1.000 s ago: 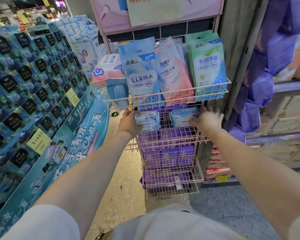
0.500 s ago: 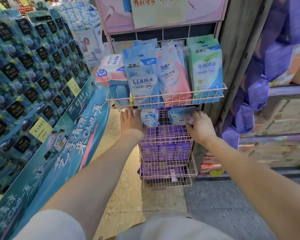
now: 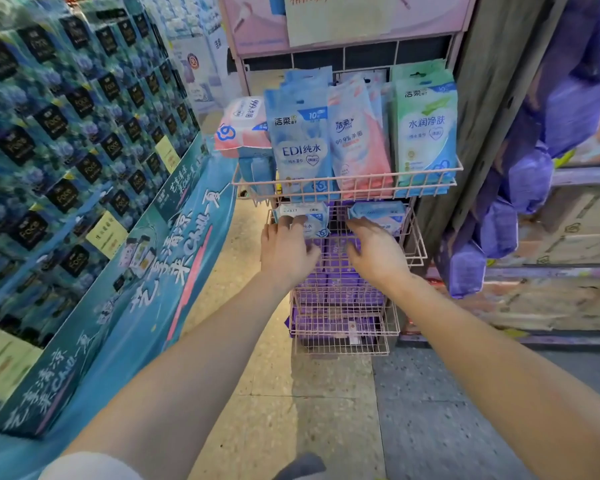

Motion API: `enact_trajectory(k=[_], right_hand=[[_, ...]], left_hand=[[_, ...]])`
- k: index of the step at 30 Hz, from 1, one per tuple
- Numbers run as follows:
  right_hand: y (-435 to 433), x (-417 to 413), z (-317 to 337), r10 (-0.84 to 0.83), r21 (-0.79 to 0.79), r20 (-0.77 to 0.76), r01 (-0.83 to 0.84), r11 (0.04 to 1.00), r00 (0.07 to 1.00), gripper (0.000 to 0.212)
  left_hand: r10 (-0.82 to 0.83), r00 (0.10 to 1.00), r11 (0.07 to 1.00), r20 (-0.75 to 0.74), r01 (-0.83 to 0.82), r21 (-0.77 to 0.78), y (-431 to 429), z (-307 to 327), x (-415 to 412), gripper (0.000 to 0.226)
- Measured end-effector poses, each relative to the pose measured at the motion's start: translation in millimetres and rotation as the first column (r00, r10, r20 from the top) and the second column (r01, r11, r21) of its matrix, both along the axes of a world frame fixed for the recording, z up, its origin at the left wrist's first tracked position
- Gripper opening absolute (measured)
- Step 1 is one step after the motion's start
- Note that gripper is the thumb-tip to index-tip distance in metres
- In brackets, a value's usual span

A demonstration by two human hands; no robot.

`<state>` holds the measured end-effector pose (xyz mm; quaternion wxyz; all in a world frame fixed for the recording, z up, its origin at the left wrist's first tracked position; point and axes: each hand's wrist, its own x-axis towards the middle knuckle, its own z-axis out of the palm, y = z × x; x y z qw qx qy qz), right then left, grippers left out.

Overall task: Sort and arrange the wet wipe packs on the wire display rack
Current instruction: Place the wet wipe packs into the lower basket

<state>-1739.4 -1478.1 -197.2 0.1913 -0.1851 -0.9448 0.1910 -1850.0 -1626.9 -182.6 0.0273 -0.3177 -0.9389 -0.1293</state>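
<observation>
Rack: we saw a pink wire rack (image 3: pixel 343 183) with stacked baskets.
Top basket: blue pack (image 3: pixel 300 140), pink pack (image 3: pixel 359 140) and green pack (image 3: pixel 426 133) stood upright, side by side; a bulky pink pack (image 3: pixel 245 128) sat at the left end.
Second basket: two small packs — left small pack (image 3: pixel 312 220), right small pack (image 3: pixel 378 216).
Left hand (image 3: pixel 284 251): fingers loosely curled, tips touching the left small pack — no grasp.
Right hand (image 3: pixel 378 254): fingers spread, tips at the right small pack; we could not tell contact.
Lower baskets: purple packs (image 3: pixel 340 289).
</observation>
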Motion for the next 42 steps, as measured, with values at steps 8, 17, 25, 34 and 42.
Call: enact_trajectory(k=[8,17,25,34,42], right_hand=[[-61.4,-15.4,54.3,0.033,-0.009,-0.314,-0.038,0.999,0.949,0.035],[-111.6,-46.0,136.1,-0.115,-0.152,-0.428,0.055,0.987,0.897,0.038],[-116.0,-67.9,168.4,-0.151,-0.300,-0.233,0.077,0.951,0.961,0.030],[-97.4,-71.5,175.9,-0.141,-0.415,-0.171,0.059,0.908,0.975,0.045],[-106.8,-88.8,170.1,-0.096,-0.344,-0.098,0.057,0.937,0.991,0.030]], left_hand=[[-0.027,0.999,0.986,-0.041,0.033,0.163,-57.3,26.2,-17.7,0.055],[0.021,0.999,0.845,0.042,-0.040,0.533,-97.1,93.4,-47.4,0.033],[-0.020,0.967,0.794,0.255,-0.140,0.592,-72.2,153.9,-70.6,0.073],[-0.165,0.684,0.634,0.711,-0.478,0.607,-48.8,177.5,-92.6,0.049],[-0.395,0.636,0.412,0.662,-0.522,0.747,-91.9,182.8,-122.8,0.059]])
